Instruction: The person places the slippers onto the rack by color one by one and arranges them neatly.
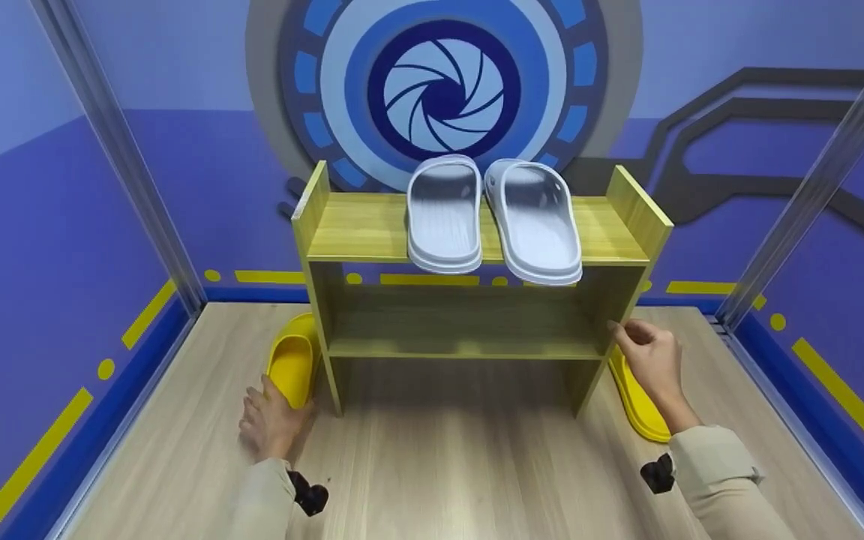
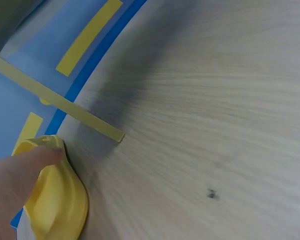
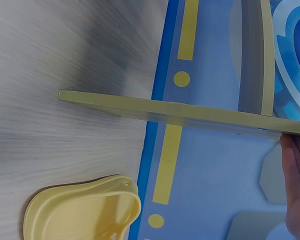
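Beside the left leg of a small wooden shoe rack, my left hand holds the near end of a yellow clog. The left wrist view shows my thumb over the rim of that clog; the other fingers are mostly hidden there. My right hand touches the rack's right side panel with its fingertips, the fingers fairly straight in the right wrist view. Below it on the floor lies another yellow clog, partly covered by the hand. Two pale grey clogs sit side by side on the top shelf.
The rack's raised top ends flank the grey clogs. Wood-patterned flooring spreads in front. Blue and purple printed walls with metal corner posts enclose the back and sides.
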### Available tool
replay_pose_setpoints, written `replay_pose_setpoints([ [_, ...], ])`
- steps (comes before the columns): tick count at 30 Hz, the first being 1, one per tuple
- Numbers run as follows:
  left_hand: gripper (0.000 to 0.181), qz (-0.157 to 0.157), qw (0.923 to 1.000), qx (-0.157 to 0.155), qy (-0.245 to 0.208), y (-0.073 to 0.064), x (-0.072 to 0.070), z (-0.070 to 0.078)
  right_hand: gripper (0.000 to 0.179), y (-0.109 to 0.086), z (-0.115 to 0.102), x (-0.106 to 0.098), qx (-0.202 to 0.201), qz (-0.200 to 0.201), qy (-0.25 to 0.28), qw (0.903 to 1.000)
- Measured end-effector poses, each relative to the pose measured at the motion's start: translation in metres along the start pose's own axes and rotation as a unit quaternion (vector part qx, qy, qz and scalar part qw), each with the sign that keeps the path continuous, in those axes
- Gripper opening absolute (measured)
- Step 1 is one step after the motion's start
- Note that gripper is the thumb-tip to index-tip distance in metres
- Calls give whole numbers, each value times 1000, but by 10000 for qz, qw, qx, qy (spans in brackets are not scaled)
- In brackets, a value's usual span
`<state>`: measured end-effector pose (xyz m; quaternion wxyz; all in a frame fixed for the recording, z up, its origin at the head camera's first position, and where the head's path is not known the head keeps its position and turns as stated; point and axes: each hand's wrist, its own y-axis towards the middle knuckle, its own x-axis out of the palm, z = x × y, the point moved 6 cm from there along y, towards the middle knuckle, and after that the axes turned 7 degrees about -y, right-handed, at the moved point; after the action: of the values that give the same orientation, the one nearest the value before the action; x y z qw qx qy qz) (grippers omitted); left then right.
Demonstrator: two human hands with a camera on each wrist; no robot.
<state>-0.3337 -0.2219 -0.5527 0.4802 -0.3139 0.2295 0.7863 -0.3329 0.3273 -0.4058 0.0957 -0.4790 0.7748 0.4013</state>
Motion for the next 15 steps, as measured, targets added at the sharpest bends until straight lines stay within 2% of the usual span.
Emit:
replay_pose_setpoints([
  [5, 96, 41, 9994, -329, 32, -4, 7, -6, 26, -1, 1, 0, 0, 17, 56, 10000],
  [12, 97, 451, 9985, -296, 45, -7, 9, -5, 27, 0, 0, 0, -9, 33, -9, 10000],
  [15, 97, 522, 9980, -345, 23, -7, 10, -5, 29, 0, 0, 0, 18, 9, -57, 10000],
])
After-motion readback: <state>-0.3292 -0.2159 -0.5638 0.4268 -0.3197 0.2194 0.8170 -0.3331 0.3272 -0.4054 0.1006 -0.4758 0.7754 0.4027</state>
